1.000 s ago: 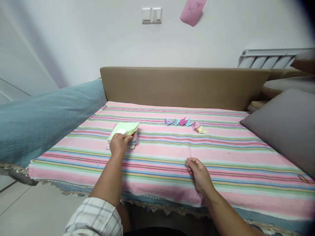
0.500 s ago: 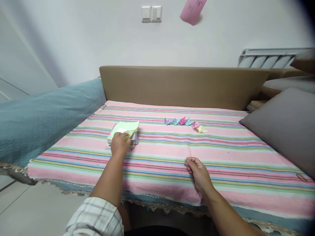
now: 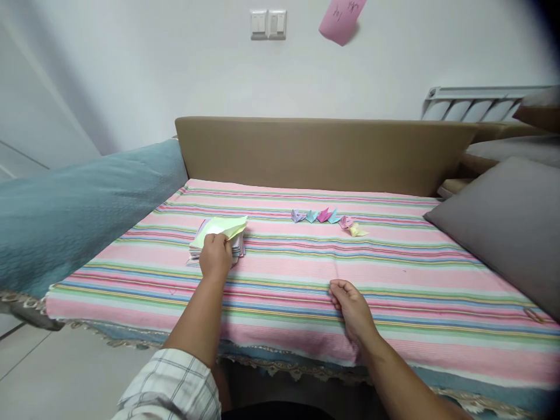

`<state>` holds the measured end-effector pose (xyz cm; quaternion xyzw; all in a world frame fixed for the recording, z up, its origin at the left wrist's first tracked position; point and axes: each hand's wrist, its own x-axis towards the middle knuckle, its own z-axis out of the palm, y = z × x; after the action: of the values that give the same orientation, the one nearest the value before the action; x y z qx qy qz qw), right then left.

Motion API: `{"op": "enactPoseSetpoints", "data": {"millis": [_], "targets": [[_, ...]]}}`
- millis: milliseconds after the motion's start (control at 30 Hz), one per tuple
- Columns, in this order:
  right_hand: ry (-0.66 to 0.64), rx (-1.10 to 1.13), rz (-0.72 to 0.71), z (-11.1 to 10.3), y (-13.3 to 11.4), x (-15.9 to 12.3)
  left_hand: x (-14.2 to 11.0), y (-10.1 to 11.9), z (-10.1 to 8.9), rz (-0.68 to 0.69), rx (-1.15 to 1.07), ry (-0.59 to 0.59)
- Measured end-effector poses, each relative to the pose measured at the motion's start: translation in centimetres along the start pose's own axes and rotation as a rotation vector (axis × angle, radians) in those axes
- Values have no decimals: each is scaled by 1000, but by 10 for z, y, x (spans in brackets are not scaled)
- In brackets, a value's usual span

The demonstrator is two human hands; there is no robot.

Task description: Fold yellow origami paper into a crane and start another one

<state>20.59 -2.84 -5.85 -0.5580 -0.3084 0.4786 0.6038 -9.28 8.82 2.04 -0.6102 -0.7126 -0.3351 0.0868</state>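
Observation:
My left hand (image 3: 216,255) is closed on the near edge of a pale green sheet of paper (image 3: 221,224), whose right corner is lifted. Under that sheet sits a stack of coloured paper (image 3: 238,248), partly hidden by the hand. Over the striped cloth (image 3: 280,268), my right hand (image 3: 352,306) is held with its fingers curled and pressed together; I cannot make out anything in them. Beyond it lies a row of small folded paper figures, among them a magenta one (image 3: 324,215) and a yellow one (image 3: 357,230) at the row's right end.
A grey cushion (image 3: 507,221) lies on the right, near a small brown loop (image 3: 534,315). The brown backrest (image 3: 324,154) runs along the back, and a blue-covered armrest (image 3: 91,198) stands at left. A pink note (image 3: 342,22) hangs on the wall.
My left hand has shifted slightly to the right along the green sheet's edge, its fingertips now less visible. The right hand has stayed almost still.

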Motion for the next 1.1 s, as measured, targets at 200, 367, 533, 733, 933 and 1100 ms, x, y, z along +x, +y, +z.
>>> {"op": "enactPoseSetpoints", "data": {"millis": [200,367,533,733,933,1100], "targets": [[1,4,-19,-1,1,0,2,1,5,-65,-115,91],[-2,7,-27,0,0,-1,3,5,7,-112,-275,150],[2,-16,-28,1,-2,-3,4,5,10,-100,-337,118],[2,-26,-37,1,-2,-4,5,6,12,-152,-387,112],[-6,-35,-27,-1,-2,-5,4,8,14,-172,-415,139],[11,-25,-21,1,-4,-5,4,12,14,-161,-443,148]]}}
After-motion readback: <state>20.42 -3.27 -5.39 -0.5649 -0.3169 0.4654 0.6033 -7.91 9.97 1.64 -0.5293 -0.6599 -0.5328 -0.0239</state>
